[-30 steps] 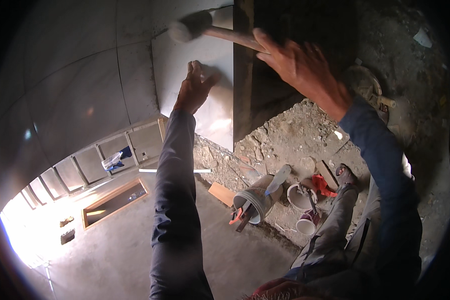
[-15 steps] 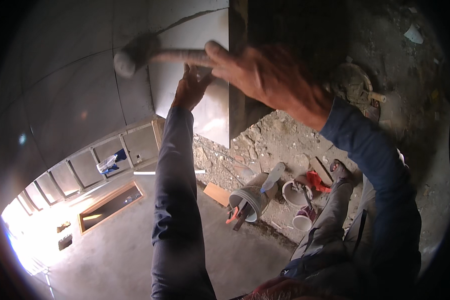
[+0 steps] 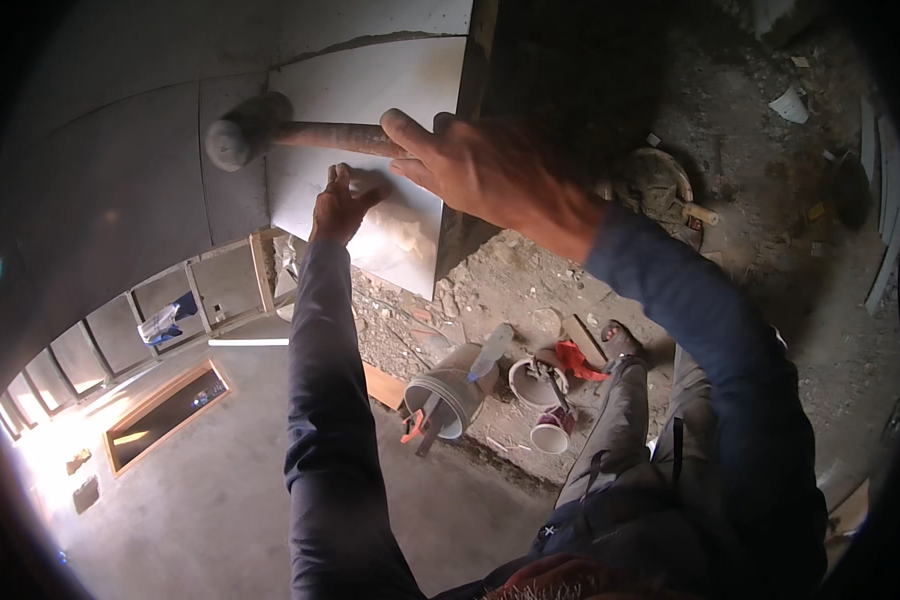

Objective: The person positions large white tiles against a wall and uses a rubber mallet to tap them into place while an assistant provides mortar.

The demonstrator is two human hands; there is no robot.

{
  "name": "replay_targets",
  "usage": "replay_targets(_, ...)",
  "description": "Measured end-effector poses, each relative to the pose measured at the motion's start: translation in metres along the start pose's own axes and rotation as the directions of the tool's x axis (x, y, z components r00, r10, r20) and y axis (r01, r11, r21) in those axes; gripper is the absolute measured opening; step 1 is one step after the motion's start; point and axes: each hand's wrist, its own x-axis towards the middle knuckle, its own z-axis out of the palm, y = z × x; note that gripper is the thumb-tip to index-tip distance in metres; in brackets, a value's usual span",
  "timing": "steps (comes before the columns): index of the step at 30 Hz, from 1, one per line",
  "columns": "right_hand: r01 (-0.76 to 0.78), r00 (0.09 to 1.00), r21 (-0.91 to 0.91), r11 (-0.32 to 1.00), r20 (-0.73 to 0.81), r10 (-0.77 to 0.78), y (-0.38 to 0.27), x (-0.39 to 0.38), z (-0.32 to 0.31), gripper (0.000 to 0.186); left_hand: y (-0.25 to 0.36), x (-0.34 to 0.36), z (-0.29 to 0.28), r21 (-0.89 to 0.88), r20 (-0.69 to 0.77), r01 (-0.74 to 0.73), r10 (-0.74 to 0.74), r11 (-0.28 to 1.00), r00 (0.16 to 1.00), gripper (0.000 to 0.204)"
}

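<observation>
My right hand (image 3: pixel 485 180) is wrapped round the wooden handle of a mallet (image 3: pixel 332 137). The mallet's thick, dusty dark head points left, in front of the wall. A large pale tile (image 3: pixel 370 95) stands on the wall at the upper middle, its right edge by a dark opening. Below the mallet handle, my left hand (image 3: pixel 340 208) rests against the tile's face, thumb apart from the fingers. I see nothing held in it. Grey tiles (image 3: pixel 120 160) continue to the left on the same wall.
Below stand a tool-filled bucket (image 3: pixel 448 395), a smaller bucket (image 3: pixel 536 383) and a white-and-purple cup (image 3: pixel 550 432). Rubble (image 3: pixel 510 275) covers the ground under the wall. A ladder (image 3: pixel 110 350) lies at the left, near a wood-framed opening (image 3: pixel 165 415). A round pan (image 3: pixel 660 180) sits at the right.
The view has shifted, so the buckets and ladder appear farther left. Both hands also sit farther left and slightly lower in the picture. The mallet is still in my right hand.
</observation>
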Motion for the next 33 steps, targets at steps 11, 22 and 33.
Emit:
replay_targets(11, -0.204, 0.973, 0.474, 0.856, -0.001, 0.232, -0.003, -0.075, 0.057, 0.033, -0.003, 0.003, 0.003, -0.006, 0.050, 0.059, -0.059, 0.998, 0.997, 0.061)
replay_targets(22, -0.232, 0.973, 0.162, 0.959, 0.041, 0.228, -0.017, -0.060, 0.124, 0.044, 0.042, -0.027, 0.018, -0.881, -0.051, 0.051, -0.200, 0.470, 0.978, 0.065)
replay_targets(33, -0.532, 0.635, -0.713, 0.457, 0.022, 0.772, 0.343, -0.300, 0.054, 0.025, 0.033, -0.024, 0.065, -0.960, -0.178, -0.063, -0.422, 0.272, 0.889, 0.027)
